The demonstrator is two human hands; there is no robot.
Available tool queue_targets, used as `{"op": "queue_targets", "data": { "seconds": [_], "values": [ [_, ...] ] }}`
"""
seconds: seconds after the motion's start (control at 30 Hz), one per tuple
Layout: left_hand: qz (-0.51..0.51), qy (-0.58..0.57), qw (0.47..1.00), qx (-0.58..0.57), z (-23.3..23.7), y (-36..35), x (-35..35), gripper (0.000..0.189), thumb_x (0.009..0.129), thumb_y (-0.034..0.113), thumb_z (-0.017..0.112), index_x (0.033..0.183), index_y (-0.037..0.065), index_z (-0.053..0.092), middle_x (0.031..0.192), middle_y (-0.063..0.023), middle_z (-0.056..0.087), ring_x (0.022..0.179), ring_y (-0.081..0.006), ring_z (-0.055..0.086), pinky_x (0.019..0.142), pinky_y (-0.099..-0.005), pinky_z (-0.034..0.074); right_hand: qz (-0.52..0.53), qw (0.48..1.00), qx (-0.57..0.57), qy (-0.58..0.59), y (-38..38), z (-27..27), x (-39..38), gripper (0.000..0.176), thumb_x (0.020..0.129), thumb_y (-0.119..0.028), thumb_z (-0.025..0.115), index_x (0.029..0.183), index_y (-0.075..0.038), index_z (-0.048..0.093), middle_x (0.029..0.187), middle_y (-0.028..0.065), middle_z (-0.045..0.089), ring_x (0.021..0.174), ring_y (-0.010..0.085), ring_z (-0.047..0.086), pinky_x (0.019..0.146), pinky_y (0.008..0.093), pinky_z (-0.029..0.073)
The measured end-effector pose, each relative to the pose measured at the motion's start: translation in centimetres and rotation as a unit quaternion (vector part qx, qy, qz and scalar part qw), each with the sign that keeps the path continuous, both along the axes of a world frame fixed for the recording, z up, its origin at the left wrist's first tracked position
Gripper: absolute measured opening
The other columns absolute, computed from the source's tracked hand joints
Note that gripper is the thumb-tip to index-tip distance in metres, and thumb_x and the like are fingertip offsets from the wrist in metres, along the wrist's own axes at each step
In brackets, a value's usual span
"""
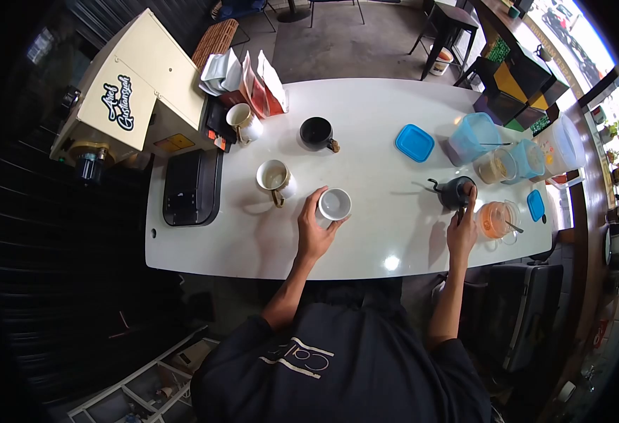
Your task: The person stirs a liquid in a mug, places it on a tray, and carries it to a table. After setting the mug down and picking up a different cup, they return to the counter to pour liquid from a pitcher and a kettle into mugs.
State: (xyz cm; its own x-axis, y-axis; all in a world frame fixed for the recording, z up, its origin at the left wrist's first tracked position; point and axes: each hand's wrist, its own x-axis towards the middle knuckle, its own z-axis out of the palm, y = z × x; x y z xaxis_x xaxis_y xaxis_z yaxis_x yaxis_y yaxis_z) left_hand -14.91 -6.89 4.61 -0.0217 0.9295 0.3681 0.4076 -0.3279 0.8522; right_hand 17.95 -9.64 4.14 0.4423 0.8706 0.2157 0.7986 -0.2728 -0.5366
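My left hand is wrapped around the side of a small white cup, thumb on one side and fingers on the other. The cup's open top faces up, and its inside looks pale. To the right, my right hand grips a black gooseneck kettle, its thin spout pointing left. Left of the cup stands a white mug with a brownish handle. Just right of the kettle sits a clear glass jug of orange liquid with a spoon in it.
A black mug and another white mug stand farther back, near foil bags. A cream-coloured machine fills the left end. Blue lids and a light-blue container are to the right on the white table.
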Motion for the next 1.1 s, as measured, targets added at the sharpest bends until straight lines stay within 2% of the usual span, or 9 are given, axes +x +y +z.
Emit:
{"op": "queue_targets", "data": {
  "seconds": [0.1, 0.17, 0.2, 0.3, 0.47, 0.57, 0.77, 0.83, 1.1],
  "values": [
    [-0.008, 0.008, 0.999, 0.031, 0.6, 0.7, 0.4, 0.065, 0.068, 0.005, 0.082, 0.125, 0.0, 0.051, 0.119, -0.0174, 0.058, 0.11, -0.0334, 0.058, 0.093, -0.0403, 0.047, -0.006, 1.0, -0.004, 0.001, 0.2, 0.0, -0.2, 0.087, 0.08, 0.006, 0.054, 0.152, -0.025, 0.015, 0.117, 0.0234, 0.061, 0.087, 0.0435, 0.063, 0.07, 0.048, 0.048],
    [-0.013, 0.006, 0.999, 0.045, 0.6, 1.2, 0.8, 0.066, 0.068, 0.005, 0.082, 0.125, 0.001, 0.051, 0.119, -0.0173, 0.058, 0.111, -0.0336, 0.057, 0.093, -0.0404, 0.047, -0.014, 0.999, 0.031, -0.024, 0.2, 0.5, -0.7, 0.079, 0.085, 0.001, 0.051, 0.151, -0.025, 0.016, 0.104, 0.0213, 0.066, 0.09, 0.039, 0.065, 0.072, 0.0459, 0.048],
    [-0.02, 0.007, 0.998, 0.056, 0.6, 1.5, 0.9, 0.066, 0.067, 0.005, 0.082, 0.125, 0.001, 0.051, 0.12, -0.0172, 0.057, 0.111, -0.0338, 0.057, 0.093, -0.0405, 0.047, -0.017, 0.999, 0.032, -0.024, 0.3, 0.5, -0.8, 0.079, 0.085, 0.001, 0.051, 0.151, -0.025, 0.016, 0.104, 0.0213, 0.066, 0.09, 0.039, 0.065, 0.072, 0.0459, 0.048],
    [-0.04, -0.026, 0.999, 0.007, 0.4, 2.1, 1.4, 0.067, 0.067, 0.007, 0.083, 0.126, 0.001, 0.051, 0.121, -0.0168, 0.057, 0.111, -0.0332, 0.057, 0.093, -0.0409, 0.047, -0.026, 0.999, 0.024, -0.012, 0.1, 0.5, -1.0, 0.079, 0.084, 0.004, 0.05, 0.15, -0.024, 0.018, 0.109, 0.0224, 0.065, 0.093, 0.0389, 0.064, 0.074, 0.0456, 0.048],
    [-0.075, -0.026, 0.997, 0.003, 0.0, 3.0, 2.0, 0.068, 0.068, 0.012, 0.084, 0.126, 0.001, 0.051, 0.117, -0.0165, 0.058, 0.109, -0.0318, 0.057, 0.09, -0.0408, 0.048, 0.016, 0.997, 0.067, 0.027, 0.7, 0.4, -0.4, 0.081, 0.079, 0.01, 0.048, 0.15, -0.018, 0.02, 0.124, 0.0248, 0.057, 0.097, 0.0416, 0.062, 0.077, 0.046, 0.048],
    [-0.093, -0.036, 0.995, -0.01, -0.4, 3.0, 2.6, 0.069, 0.068, 0.014, 0.084, 0.127, 0.002, 0.05, 0.116, -0.0161, 0.058, 0.107, -0.031, 0.057, 0.089, -0.0401, 0.048, -0.003, 0.998, 0.014, 0.063, 0.9, 1.1, -0.4, 0.082, 0.077, 0.012, 0.048, 0.149, -0.016, 0.021, 0.132, 0.025, 0.05, 0.106, 0.0436, 0.058, 0.085, 0.0467, 0.048],
    [-0.127, -0.08, 0.987, -0.057, -0.5, 3.3, 3.7, 0.07, 0.071, 0.014, 0.083, 0.13, 0.004, 0.047, 0.119, -0.0151, 0.054, 0.109, -0.0303, 0.056, 0.092, -0.0396, 0.046, 0.013, 0.996, 0.049, 0.079, 0.8, 1.0, -0.4, 0.08, 0.077, 0.012, 0.047, 0.149, -0.015, 0.024, 0.132, 0.0252, 0.05, 0.109, 0.043, 0.057, 0.087, 0.0451, 0.049],
    [-0.127, -0.049, 0.99, -0.037, -0.5, 3.4, 3.9, 0.068, 0.072, 0.009, 0.081, 0.13, 0.001, 0.047, 0.121, -0.0134, 0.052, 0.112, -0.0267, 0.055, 0.096, -0.0374, 0.046, 0.007, 0.994, 0.042, 0.096, 0.8, 0.9, -0.3, 0.079, 0.077, 0.012, 0.048, 0.148, -0.015, 0.024, 0.133, 0.0243, 0.05, 0.111, 0.0419, 0.057, 0.088, 0.0443, 0.049],
    [-0.113, -0.027, 0.993, -0.024, -0.7, 4.2, 3.8, 0.068, 0.071, 0.011, 0.082, 0.129, 0.002, 0.048, 0.121, -0.0146, 0.055, 0.113, -0.0289, 0.055, 0.096, -0.0387, 0.046, 0.005, 0.992, 0.055, 0.111, 0.8, 1.5, -0.7, 0.078, 0.078, 0.01, 0.052, 0.148, -0.013, 0.028, 0.136, 0.0213, 0.048, 0.113, 0.0347, 0.057, 0.089, 0.0373, 0.048]
  ]
}}
